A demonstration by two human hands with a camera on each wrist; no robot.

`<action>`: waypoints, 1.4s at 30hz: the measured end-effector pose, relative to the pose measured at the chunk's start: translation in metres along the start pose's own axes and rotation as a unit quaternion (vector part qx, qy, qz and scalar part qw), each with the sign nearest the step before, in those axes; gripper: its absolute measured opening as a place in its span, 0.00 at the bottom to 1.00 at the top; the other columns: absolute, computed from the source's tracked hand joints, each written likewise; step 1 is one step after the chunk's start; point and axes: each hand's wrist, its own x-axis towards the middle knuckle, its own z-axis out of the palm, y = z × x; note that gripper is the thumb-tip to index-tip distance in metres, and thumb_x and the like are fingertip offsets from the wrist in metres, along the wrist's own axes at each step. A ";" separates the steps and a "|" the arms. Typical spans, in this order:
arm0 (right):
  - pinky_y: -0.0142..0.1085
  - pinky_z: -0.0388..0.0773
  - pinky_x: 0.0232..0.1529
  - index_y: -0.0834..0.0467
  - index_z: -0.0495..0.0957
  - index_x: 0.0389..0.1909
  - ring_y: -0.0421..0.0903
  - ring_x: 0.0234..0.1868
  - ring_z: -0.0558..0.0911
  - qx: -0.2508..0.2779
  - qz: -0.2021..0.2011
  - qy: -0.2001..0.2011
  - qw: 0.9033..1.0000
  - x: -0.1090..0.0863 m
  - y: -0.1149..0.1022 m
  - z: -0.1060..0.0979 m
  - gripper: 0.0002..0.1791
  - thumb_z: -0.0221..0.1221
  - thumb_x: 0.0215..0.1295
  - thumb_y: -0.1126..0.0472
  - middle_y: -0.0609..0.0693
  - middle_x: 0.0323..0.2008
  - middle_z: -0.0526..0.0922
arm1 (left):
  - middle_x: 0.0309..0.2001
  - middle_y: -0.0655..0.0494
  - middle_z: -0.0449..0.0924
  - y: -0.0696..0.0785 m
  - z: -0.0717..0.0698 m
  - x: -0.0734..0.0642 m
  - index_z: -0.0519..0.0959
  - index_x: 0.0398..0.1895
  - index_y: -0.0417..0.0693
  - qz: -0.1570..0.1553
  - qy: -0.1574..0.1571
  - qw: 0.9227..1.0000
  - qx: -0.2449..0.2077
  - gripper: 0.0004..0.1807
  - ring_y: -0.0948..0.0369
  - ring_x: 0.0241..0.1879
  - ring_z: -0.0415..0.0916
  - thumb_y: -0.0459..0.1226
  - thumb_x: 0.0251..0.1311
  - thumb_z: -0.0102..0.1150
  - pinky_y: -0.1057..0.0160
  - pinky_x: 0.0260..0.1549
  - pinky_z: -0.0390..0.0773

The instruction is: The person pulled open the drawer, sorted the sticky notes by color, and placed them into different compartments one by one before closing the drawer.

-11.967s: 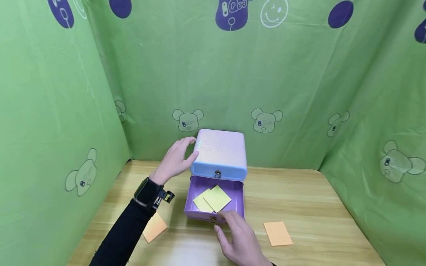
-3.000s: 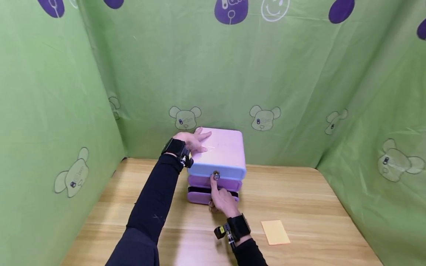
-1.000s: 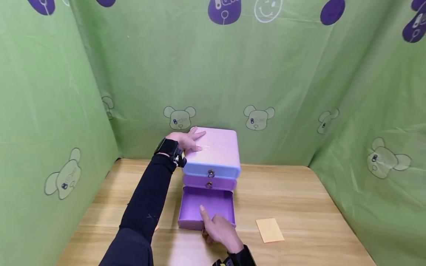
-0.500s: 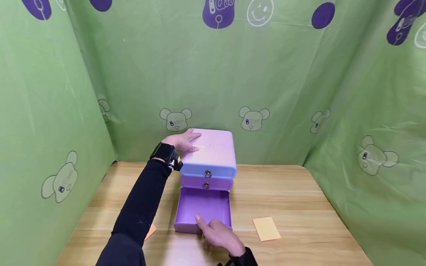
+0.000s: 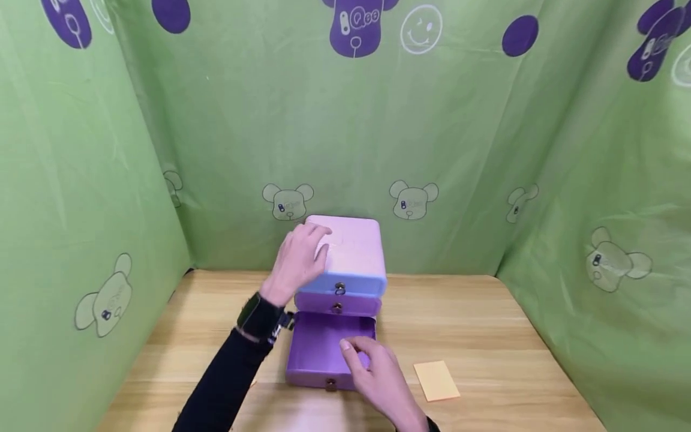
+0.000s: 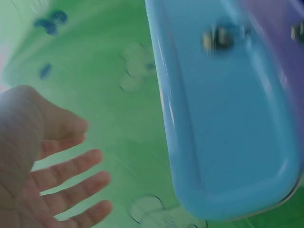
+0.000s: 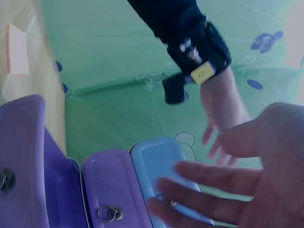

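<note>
A small drawer cabinet (image 5: 353,249) with a pink top stands at the back of the table. Its blue top drawer (image 5: 356,284) and purple middle drawer (image 5: 358,304) are pushed in. The purple bottom drawer (image 5: 315,354) is pulled far out, its bare purple floor showing and a ring pull (image 5: 331,384) on its front. My left hand (image 5: 296,259) hovers at the cabinet's upper left side, fingers loosely bent and holding nothing. Over the right part of the bottom drawer is my right hand (image 5: 382,378), relaxed, fingers apart in the right wrist view.
An orange sticky note pad (image 5: 436,380) lies on the wooden table (image 5: 448,312) right of the drawer. Another orange pad (image 7: 18,50) appears in the right wrist view, mostly hidden by the left forearm in the head view. Green printed cloth (image 5: 459,132) hangs around the table.
The middle drawer, pulled out with yellow notes inside earlier, is pushed in. The bottom drawer came out toward me. My right hand let go of its pull; my left lifted off the cabinet top.
</note>
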 end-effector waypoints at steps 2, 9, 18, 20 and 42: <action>0.39 0.83 0.54 0.47 0.87 0.43 0.37 0.47 0.86 -0.013 -0.045 0.053 0.998 -0.003 0.001 0.000 0.07 0.61 0.71 0.55 0.38 0.42 0.89 | 0.48 0.46 0.87 0.015 0.000 -0.019 0.81 0.51 0.44 0.031 0.057 0.998 -0.004 0.14 0.52 0.46 0.83 0.32 0.62 0.61 0.54 0.48 0.85; 0.34 0.78 0.59 0.52 0.84 0.51 0.47 0.52 0.86 -0.042 -0.182 0.164 0.969 -0.015 0.014 0.002 0.18 0.65 0.61 0.68 0.47 0.49 0.88 | 0.43 0.52 0.88 0.053 0.011 -0.083 0.83 0.48 0.46 0.091 0.141 0.986 -0.025 0.13 0.57 0.45 0.83 0.34 0.59 0.63 0.59 0.48 0.83; 0.29 0.63 0.70 0.60 0.82 0.55 0.52 0.53 0.83 -0.062 -0.299 0.195 0.932 -0.029 0.047 0.014 0.20 0.64 0.62 0.60 0.55 0.52 0.87 | 0.46 0.54 0.86 0.071 0.038 -0.147 0.83 0.51 0.46 0.088 0.177 0.980 -0.017 0.19 0.56 0.48 0.81 0.33 0.52 0.63 0.57 0.54 0.79; 0.28 0.61 0.72 0.61 0.82 0.55 0.51 0.54 0.82 -0.066 -0.314 0.198 0.926 -0.031 0.055 0.018 0.20 0.63 0.65 0.57 0.56 0.53 0.87 | 0.47 0.54 0.86 0.073 0.045 -0.160 0.83 0.51 0.46 0.085 0.180 0.980 -0.018 0.21 0.56 0.49 0.81 0.33 0.51 0.63 0.57 0.55 0.78; 0.45 0.60 0.62 0.59 0.78 0.62 0.51 0.73 0.67 -0.178 -0.223 0.192 0.939 -0.068 0.123 0.025 0.36 0.65 0.54 0.44 0.62 0.65 0.77 | 0.59 0.39 0.78 0.021 0.063 -0.243 0.74 0.62 0.37 -0.167 0.083 0.981 0.048 0.25 0.42 0.59 0.75 0.35 0.61 0.61 0.38 0.55 0.76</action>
